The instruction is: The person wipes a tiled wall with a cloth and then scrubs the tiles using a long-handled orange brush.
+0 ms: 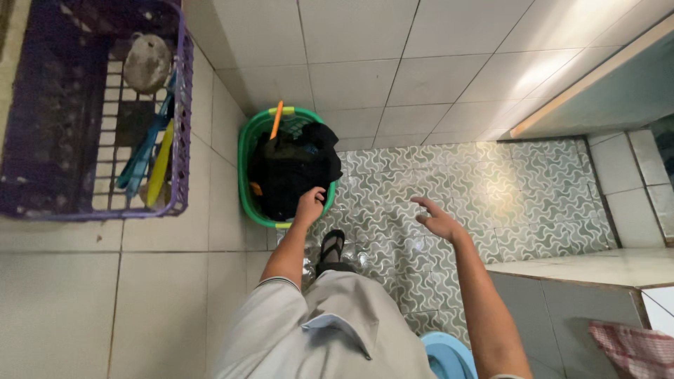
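Note:
A green plastic basket (245, 175) stands on the patterned floor in the corner, filled with dark clothes (291, 165). An orange stick-like item (276, 119) pokes out of its far rim. My left hand (309, 205) reaches down to the basket's near rim and touches or grips the dark cloth there; the fingers curl on it. My right hand (437, 220) hovers open above the floor tiles to the right of the basket, fingers spread, holding nothing. My foot in a black sandal (332, 247) stands just in front of the basket.
A purple wire-style rack (181, 126) hangs on the tiled wall at left, holding a round grey object (147, 63) and blue and yellow brushes (151, 158). A tiled ledge (583, 267) lies at right with a red checked cloth (635, 347). A blue plastic item (449, 354) is at the bottom.

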